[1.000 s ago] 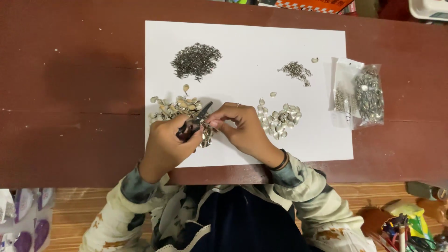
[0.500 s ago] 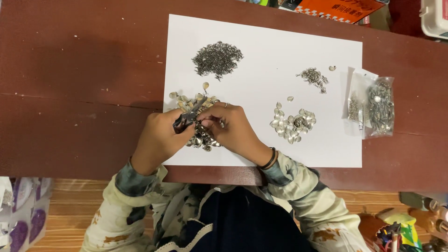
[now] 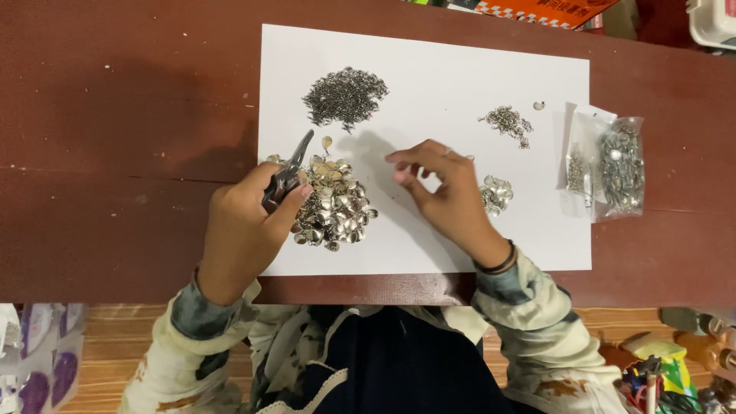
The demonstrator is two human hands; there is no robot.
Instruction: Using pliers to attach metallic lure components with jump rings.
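Silver shell-shaped charms (image 3: 336, 207) lie heaped on the white paper sheet (image 3: 429, 77) near me, just right of my left hand (image 3: 245, 226). That hand is wrapped around small dark pliers (image 3: 290, 172), whose tips point far and to the right over the heap's left edge. My right hand (image 3: 448, 192) hovers over the sheet to the right of the heap, its fingers (image 3: 402, 159) loosely curled and drawn narrowly together; I cannot tell if they pinch anything. A smaller charm pile (image 3: 497, 193) sits just right of it. A dark mound of tiny rings (image 3: 345, 96) lies farther away, with clear bags (image 3: 609, 165) at the sheet's right edge on the brown desk (image 3: 123, 130).
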